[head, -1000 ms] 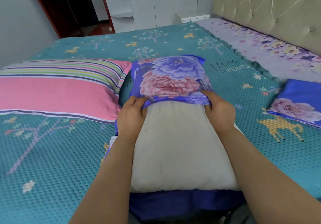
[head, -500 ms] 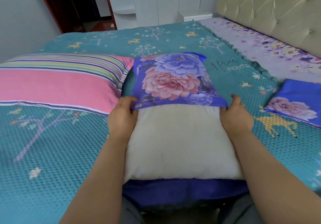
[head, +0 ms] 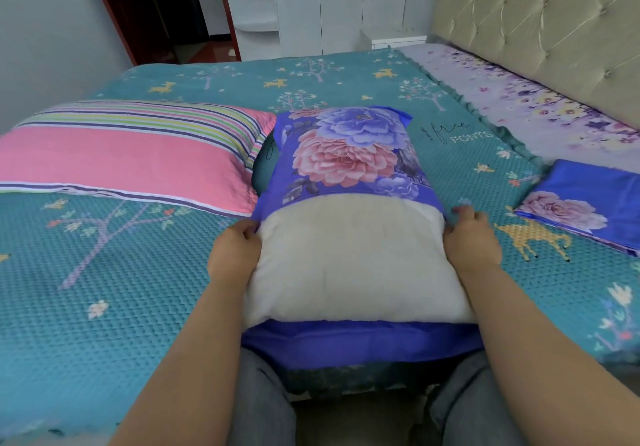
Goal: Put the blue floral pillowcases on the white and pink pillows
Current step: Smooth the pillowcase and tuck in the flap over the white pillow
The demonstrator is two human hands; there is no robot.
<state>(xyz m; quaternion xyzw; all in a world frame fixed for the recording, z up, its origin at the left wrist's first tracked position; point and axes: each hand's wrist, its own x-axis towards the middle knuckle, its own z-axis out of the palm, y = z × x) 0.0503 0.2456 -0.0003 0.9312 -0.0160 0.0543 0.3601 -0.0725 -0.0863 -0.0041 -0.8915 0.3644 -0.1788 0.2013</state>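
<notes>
Plain white pillow [head: 349, 258], long axis running away from the teal bedspread's [head: 104, 307] near edge, far end sheathed in blue floral pillowcase [head: 346, 154]. The pillowcase's open hem is pinched at either side by left hand [head: 233, 255] and right hand [head: 472, 237].

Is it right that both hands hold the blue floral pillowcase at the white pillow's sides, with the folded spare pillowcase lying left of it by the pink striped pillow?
Not quite. The head view shows the folded spare blue floral pillowcase lying right of the white pillow, away from the pink striped pillow. The rest holds: the left hand and right hand hold the blue floral pillowcase at the pillow's sides.
</notes>
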